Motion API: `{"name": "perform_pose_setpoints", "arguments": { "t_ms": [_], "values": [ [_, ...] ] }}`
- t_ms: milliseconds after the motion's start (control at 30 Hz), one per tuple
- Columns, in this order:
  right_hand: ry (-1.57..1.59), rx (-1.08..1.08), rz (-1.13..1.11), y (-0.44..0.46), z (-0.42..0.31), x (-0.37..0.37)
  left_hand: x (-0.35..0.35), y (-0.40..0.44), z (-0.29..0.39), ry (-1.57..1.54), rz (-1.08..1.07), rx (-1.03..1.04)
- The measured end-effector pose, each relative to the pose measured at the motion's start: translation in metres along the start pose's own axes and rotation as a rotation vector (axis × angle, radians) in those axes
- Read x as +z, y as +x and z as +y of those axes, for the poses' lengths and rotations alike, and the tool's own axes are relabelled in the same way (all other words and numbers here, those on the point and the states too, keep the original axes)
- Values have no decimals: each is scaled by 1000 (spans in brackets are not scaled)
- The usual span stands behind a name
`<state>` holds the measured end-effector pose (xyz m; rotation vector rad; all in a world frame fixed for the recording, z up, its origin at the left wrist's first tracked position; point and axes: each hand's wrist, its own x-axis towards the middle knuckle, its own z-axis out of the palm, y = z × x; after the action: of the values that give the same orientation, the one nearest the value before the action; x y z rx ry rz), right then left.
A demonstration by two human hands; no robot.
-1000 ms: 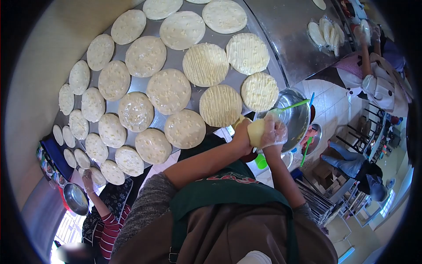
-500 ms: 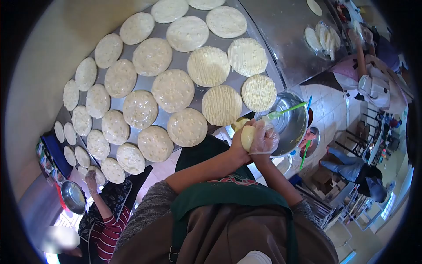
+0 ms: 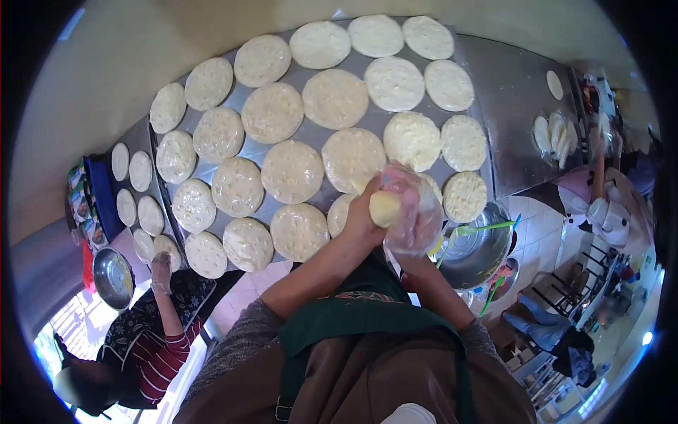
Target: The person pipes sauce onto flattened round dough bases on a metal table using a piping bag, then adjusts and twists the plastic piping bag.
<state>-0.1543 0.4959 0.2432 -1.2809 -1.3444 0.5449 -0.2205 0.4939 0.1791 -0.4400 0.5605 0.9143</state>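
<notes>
My left hand point(image 3: 362, 218) is bare and closed round a pale yellow ball point(image 3: 384, 209). Against the ball's right side presses my right hand point(image 3: 413, 212), in a clear plastic glove; its fingers are bent and blurred, and what they hold, if anything, is hidden. Both hands are over the front edge of a metal table point(image 3: 321, 191) covered with rows of flat round dough discs point(image 3: 292, 172). Some discs near the right, such as this ridged one point(image 3: 465, 196), have a yellowish coating. A metal bowl point(image 3: 487, 244) with a green-handled utensil point(image 3: 491, 226) lies right of my hands.
At the lower left, a co-worker's gloved hand point(image 3: 161, 274) touches a small disc beside a metal bowl point(image 3: 113, 278). A steel counter point(image 3: 508, 106) on the right bears bagged discs point(image 3: 558, 136). Another person's arm point(image 3: 599, 169) is at the far right.
The view has swung, so the discs appear shifted down and right. My hands have risen and moved left, from beside the bowl to over the table edge, with the ball still between them.
</notes>
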Motion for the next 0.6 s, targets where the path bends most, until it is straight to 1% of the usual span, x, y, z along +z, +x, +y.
{"name": "perform_pose_setpoints", "arguments": {
  "t_ms": [33,133,200,333,367,467,600],
  "values": [
    [98,80,-1,3,6,12,-11,12,8,-14,-81,89],
    [378,333,8,11,32,58,-21,41,54,-36,9,-13],
    [557,491,41,12,38,74,-19,42,61,-73,111,43],
    [402,685,-7,-2,22,78,-32,21,57,-82,249,85],
    [479,655,-20,-5,23,80,-35,18,56,-76,283,89],
    [341,582,-23,11,21,90,-37,33,64,-85,132,93],
    [229,531,-42,30,33,97,-33,60,79,-34,83,13]
  ]
}}
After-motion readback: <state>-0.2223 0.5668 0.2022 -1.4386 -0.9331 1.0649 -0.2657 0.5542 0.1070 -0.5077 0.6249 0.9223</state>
